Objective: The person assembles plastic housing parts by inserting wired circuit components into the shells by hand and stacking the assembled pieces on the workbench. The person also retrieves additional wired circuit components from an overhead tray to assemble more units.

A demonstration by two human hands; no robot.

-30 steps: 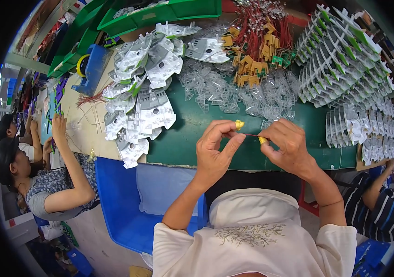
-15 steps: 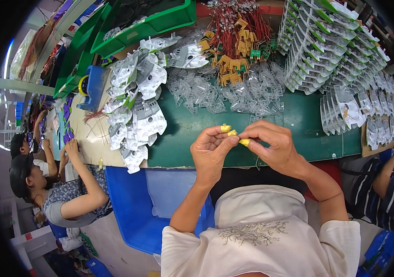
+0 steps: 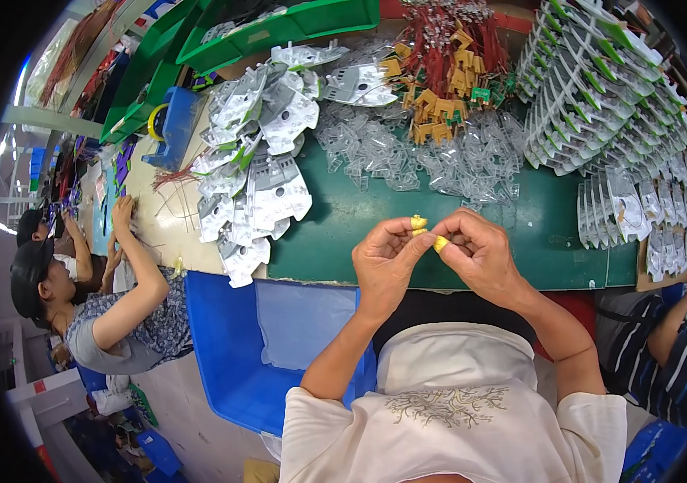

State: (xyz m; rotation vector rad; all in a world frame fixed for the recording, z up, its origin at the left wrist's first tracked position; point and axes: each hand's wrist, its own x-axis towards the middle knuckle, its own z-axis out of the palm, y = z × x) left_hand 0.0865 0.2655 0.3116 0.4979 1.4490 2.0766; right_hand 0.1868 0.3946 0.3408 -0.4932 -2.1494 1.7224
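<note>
My left hand and my right hand are raised close together over the near edge of the green-topped table. Both are closed in a pinch, thumbs against fingers. Small yellow pieces sit at the left fingertips, and another yellow piece shows at the right ones. They look like wraps around the fingertips, though I cannot tell for sure. Anything pinched between the fingers is too small to make out. Beyond my hands lies a pile of clear plastic parts.
Grey-white molded panels are heaped to the left, and stacked panels rise at the right. Orange-yellow parts with red wires lie at the back. A blue bin stands below the table edge. Co-workers sit at both sides.
The whole view has shifted, so the table and my hands appear further right. My hands stay pinched close together, with slight finger movement; the right fingertips sit a little farther from the left.
</note>
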